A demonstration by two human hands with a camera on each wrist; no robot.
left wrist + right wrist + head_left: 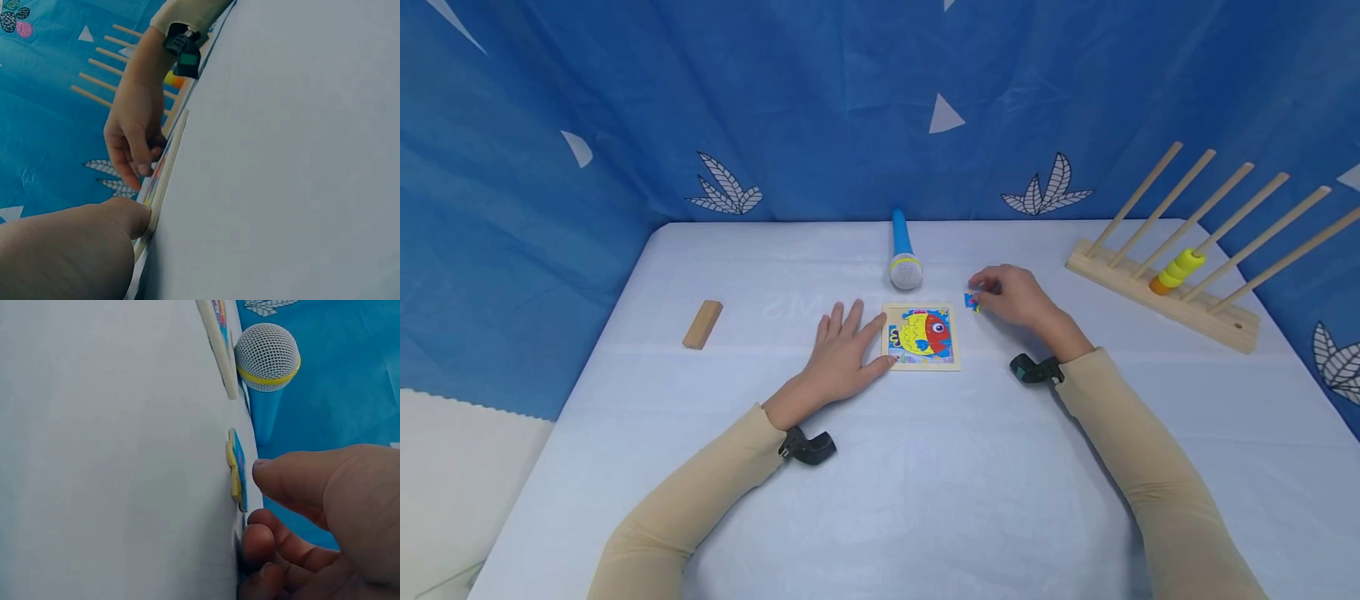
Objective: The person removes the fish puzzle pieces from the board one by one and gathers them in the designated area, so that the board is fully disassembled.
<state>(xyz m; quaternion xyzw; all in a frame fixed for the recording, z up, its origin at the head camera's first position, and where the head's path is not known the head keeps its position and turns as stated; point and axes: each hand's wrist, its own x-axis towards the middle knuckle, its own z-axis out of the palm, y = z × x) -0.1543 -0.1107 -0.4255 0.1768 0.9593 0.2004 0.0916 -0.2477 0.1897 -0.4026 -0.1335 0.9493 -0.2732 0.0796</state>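
A square wooden puzzle tray (957, 337) with a red and yellow fish picture lies on the white table. My left hand (842, 354) is spread beside it, with the index finger and thumb at its left edge. Just right of the tray lies a loose blue puzzle piece (972, 301) with yellow and pink marks. Over this piece my right hand (1013, 296) arches, index finger bent and thumb low at its side. In the right wrist view a gap shows between the thumb (281, 475) and the piece (239, 472); the other fingers curl below.
Behind the tray lies a toy microphone (903, 250) with a blue handle. A wooden block (703, 325) sits at the left. At the right stands a wooden peg rack (1157, 287) with upright rods and several yellow and orange beads (1177, 270). Blue curtain (850, 108) borders the table's back.
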